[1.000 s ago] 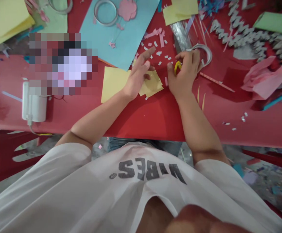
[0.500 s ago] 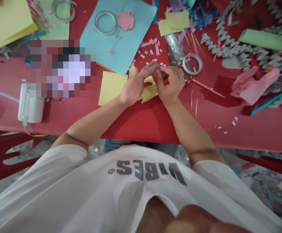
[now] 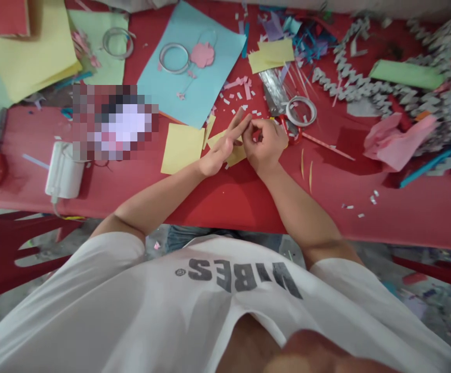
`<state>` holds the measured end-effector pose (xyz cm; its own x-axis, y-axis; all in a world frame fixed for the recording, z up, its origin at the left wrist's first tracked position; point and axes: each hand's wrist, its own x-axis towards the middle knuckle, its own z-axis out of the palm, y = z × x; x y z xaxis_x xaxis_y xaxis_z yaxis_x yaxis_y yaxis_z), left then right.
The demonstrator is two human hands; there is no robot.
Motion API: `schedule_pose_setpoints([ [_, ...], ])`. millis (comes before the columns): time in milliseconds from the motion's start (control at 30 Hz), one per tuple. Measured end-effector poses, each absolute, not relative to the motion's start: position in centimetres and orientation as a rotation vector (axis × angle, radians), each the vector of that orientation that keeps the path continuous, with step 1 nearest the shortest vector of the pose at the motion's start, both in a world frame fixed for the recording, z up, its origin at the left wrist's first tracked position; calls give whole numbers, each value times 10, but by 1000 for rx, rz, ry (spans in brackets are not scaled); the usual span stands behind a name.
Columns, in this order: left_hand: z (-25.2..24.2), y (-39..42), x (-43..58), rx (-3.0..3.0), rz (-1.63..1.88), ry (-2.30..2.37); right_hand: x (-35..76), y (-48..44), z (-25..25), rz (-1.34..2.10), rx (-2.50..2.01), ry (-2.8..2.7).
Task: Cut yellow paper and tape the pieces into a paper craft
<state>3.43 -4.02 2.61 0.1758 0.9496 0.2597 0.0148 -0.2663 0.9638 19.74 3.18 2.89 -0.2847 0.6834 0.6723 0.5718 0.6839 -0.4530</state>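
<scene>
Left hand (image 3: 216, 159) is held low over the red tabletop (image 3: 225, 207); its fingers (image 3: 241, 122) are extended and close together, with nothing visibly gripped; the fingertips point toward the right hand (image 3: 267, 145), just apart from it or touching, hard to tell. Right-hand fingers (image 3: 257, 124) are curled into a narrow pinch; whether a small item is held there cannot be told. Irregular yellow paper offcut (image 3: 236, 155) lies under the left hand, touching it; square yellow paper sheet (image 3: 182, 150) is just left of it. Tiny white paper scraps (image 3: 241, 96) are scattered far of the hands; a clear ring of tape (image 3: 300, 111) and a red loop handle (image 3: 290, 129), probably scissors, sit just right of the right hand. As far as shown, much paper has been cut: long grey zigzag paper chain (image 3: 350, 90) lies far right; crumpled pink paper (image 3: 394, 142) lies right; the yellow pieces appear only partly trimmed; pale blue card (image 3: 190, 62) lies far, bearing a pink paper flower (image 3: 202, 55).
</scene>
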Motion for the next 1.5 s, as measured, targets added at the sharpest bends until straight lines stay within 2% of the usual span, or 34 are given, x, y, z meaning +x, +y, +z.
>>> schedule_pose_setpoints([
  [267, 33, -38, 36, 1244, 1378, 876, 194, 25, 37, 233, -892, -1884],
  [567, 54, -42, 39, 1114, 1346, 951, 193, 31, 37, 382, -844, -1783],
  [933, 50, -40, 21, 1293, 1522, 1112, 199, 44, 36, 503, -708, -1845],
  [1200, 88, -49, 31, 843, 1373, 990, 204, 43, 32, 479, -729, -1886],
  [1500, 86, -52, 32, 1033, 1269, 935, 200, 38, 35, 396, -887, -2024],
])
